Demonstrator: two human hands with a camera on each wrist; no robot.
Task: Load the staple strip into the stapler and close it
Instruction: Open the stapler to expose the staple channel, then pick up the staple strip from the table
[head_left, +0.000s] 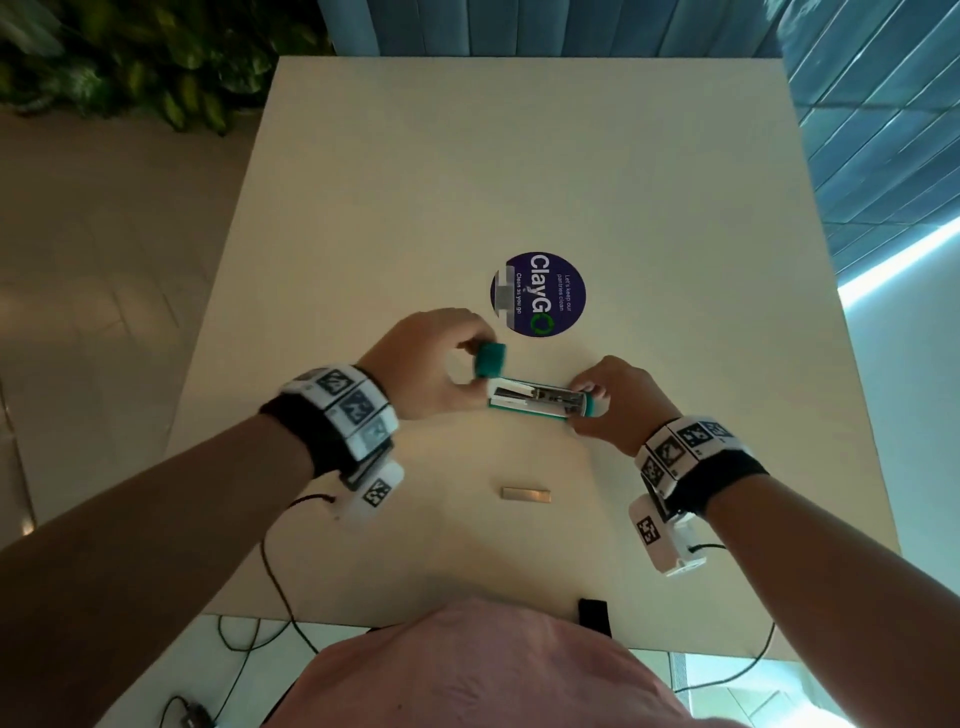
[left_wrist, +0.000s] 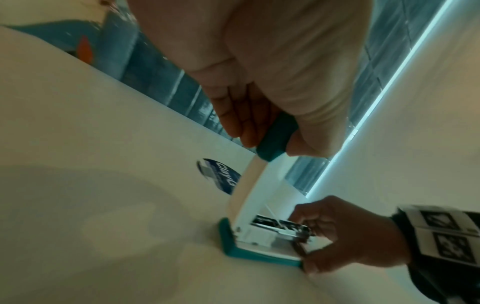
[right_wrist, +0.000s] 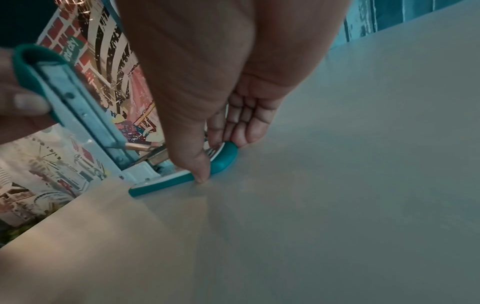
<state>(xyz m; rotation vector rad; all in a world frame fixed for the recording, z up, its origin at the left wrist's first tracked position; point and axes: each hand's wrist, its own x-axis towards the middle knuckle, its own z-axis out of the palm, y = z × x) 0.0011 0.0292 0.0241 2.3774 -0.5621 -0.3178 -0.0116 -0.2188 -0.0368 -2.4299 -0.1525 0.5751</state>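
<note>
From the head view I see the stapler (head_left: 537, 402) swung open on the table (head_left: 649, 218), its magazine channel showing no strip; the staple strip (head_left: 526, 494) lies nearer me, between both wrists. At my left wrist, my left hand (left_wrist: 272, 86) pinches the raised teal lid tip. At my right wrist, my right hand (right_wrist: 221, 98) pinches the base's end.

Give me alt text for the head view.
Left hand holds the teal stapler's lid open while the right hand steadies its base on the table. The staple strip lies unloaded nearer the person.
</note>
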